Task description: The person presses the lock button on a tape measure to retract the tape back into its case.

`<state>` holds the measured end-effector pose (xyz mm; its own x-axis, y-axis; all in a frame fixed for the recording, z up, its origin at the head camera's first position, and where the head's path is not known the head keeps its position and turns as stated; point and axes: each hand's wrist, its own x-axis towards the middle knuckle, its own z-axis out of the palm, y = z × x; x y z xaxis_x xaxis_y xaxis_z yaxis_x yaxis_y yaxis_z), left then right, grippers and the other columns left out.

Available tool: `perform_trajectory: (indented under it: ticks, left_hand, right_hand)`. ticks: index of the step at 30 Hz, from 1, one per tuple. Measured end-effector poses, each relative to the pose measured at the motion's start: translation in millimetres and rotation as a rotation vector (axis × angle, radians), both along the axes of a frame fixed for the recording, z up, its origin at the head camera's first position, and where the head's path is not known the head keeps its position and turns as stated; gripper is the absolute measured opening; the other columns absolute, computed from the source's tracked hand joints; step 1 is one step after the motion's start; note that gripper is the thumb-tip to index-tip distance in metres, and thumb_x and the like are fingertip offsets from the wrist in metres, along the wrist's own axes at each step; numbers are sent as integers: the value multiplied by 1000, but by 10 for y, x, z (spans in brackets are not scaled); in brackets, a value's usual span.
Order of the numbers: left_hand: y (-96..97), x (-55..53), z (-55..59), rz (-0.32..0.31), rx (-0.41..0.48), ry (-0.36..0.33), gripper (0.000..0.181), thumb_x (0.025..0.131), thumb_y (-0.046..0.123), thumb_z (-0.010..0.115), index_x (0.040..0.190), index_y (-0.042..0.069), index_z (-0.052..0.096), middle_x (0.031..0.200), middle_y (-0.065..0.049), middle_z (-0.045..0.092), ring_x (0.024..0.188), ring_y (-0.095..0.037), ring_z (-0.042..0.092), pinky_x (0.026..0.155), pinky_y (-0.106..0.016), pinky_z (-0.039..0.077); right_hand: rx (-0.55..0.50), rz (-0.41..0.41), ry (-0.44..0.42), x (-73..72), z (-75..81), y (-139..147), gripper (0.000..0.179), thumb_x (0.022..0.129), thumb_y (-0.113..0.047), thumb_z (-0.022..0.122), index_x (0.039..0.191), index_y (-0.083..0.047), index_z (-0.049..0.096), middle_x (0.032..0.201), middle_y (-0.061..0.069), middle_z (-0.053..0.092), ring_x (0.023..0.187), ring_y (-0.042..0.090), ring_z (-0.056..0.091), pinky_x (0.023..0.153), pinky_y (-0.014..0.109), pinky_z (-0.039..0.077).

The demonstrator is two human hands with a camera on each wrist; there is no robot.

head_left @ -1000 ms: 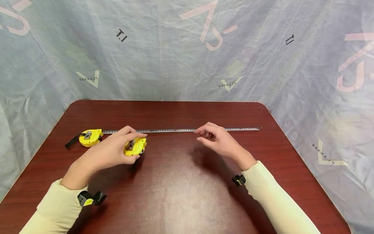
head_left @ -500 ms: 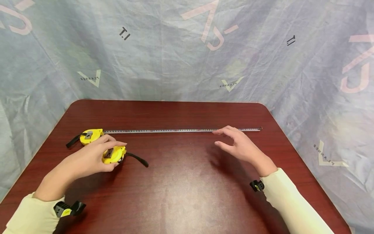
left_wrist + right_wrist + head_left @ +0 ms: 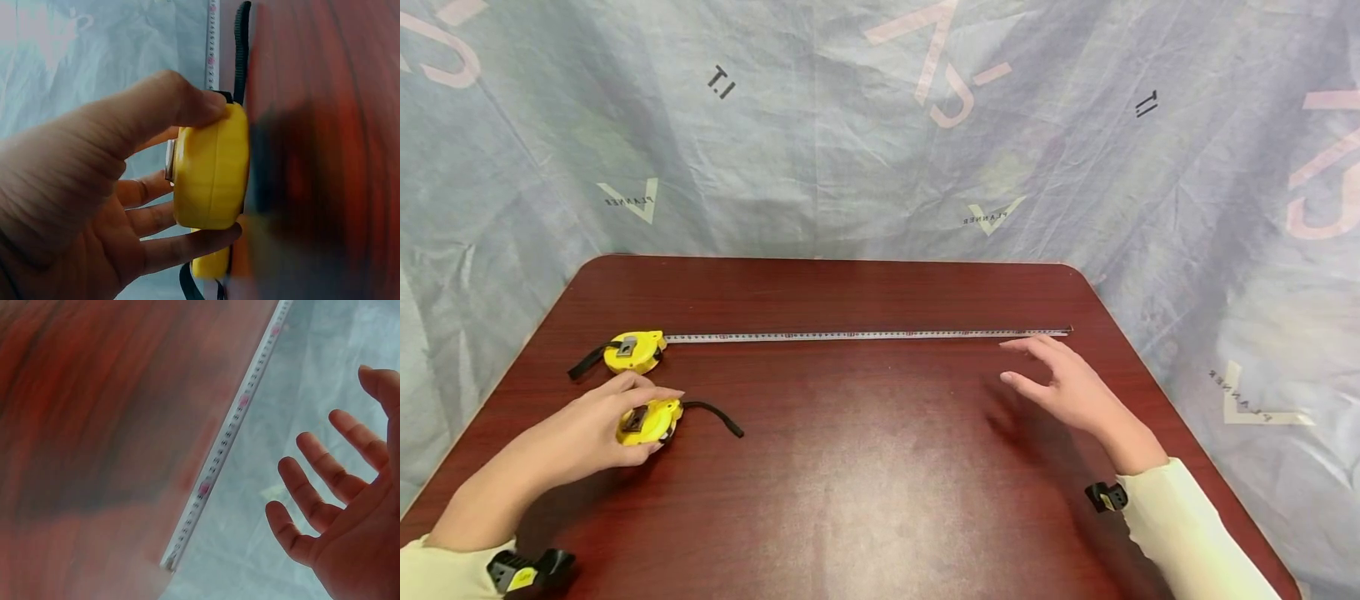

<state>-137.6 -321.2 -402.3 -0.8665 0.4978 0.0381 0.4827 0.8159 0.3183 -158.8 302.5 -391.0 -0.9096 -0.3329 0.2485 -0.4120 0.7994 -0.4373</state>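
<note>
My left hand (image 3: 591, 425) grips a yellow tape measure (image 3: 652, 422) between thumb and fingers, at the left of the table. A black wrist strap trails from it to the right. In the left wrist view the thumb lies on one end of the yellow case (image 3: 212, 169). Behind that hand a second yellow tape measure (image 3: 634, 352) lies on the table, its blade (image 3: 865, 336) pulled out far to the right. My right hand (image 3: 1067, 383) is held near the blade's right end with nothing in it. Its fingers are spread and loosely bent in the right wrist view.
The dark red-brown table (image 3: 850, 467) has rounded back corners. A grey-blue printed cloth (image 3: 820, 150) hangs behind it and along both sides. A black strap (image 3: 585, 363) lies left of the second tape measure. Each wrist wears a small black device (image 3: 1107, 497).
My left hand has moved left and nearer, carrying the tape measure; its strap came into view. My right hand has moved right along the blade and spread its fingers. The extended tape stayed put.
</note>
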Motion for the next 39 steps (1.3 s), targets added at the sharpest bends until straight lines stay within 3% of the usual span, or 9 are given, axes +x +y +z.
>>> perform_trajectory:
  ticks: [15, 20, 23, 29, 32, 35, 39]
  left_hand:
    - [-219, 70, -105, 12, -17, 23, 66, 75, 26, 94, 134, 17, 68, 117, -1, 57, 96, -16, 60, 76, -35, 51]
    - [-243, 75, -109, 11, -7, 31, 65, 74, 26, 94, 133, 18, 68, 116, 1, 56, 95, -14, 59, 75, -34, 51]
    - [-251, 70, -118, 2, 3, 53, 65, 73, 26, 95, 132, 19, 68, 116, 2, 56, 94, -11, 58, 75, -32, 51]
    - [-286, 65, -155, -31, 28, 126, 67, 69, 26, 97, 130, 19, 70, 115, 5, 57, 95, -6, 57, 74, -28, 51]
    - [-289, 63, -118, -9, 29, 90, 69, 73, 37, 95, 134, 20, 67, 119, 3, 59, 101, -11, 59, 78, -29, 51]
    - [-285, 56, -30, 38, 34, 54, 71, 79, 47, 90, 139, 20, 63, 124, 0, 61, 107, -18, 62, 82, -30, 51]
    - [-271, 25, 111, 89, 45, 87, 69, 84, 47, 85, 141, 18, 61, 126, -2, 62, 112, -25, 63, 84, -38, 51]
  right_hand:
    - [-22, -37, 41, 113, -24, 322, 40, 98, -27, 74, 134, -13, 65, 127, 9, 65, 115, 35, 58, 90, 55, 45]
    - [-18, -65, 64, 121, -12, 420, 40, 97, -26, 75, 134, -14, 65, 124, 4, 65, 111, 29, 59, 90, 41, 44]
    - [-18, -81, 67, 125, -4, 470, 40, 97, -25, 75, 134, -13, 65, 126, 5, 65, 109, 28, 59, 89, 35, 43]
    - [-22, -101, 39, 109, 3, 543, 41, 98, -26, 74, 135, -11, 65, 127, 8, 64, 110, 30, 58, 89, 38, 43]
    - [-18, -103, 40, 85, 2, 581, 39, 98, -26, 74, 134, -12, 66, 125, 7, 64, 109, 27, 58, 89, 34, 43]
    - [-31, -113, 49, 54, 10, 616, 37, 97, -24, 75, 132, -14, 67, 124, 6, 64, 107, 16, 58, 89, 22, 42]
    - [-62, -124, 48, 15, 30, 664, 36, 96, -22, 76, 131, -15, 68, 129, 7, 64, 103, 1, 55, 88, 14, 39]
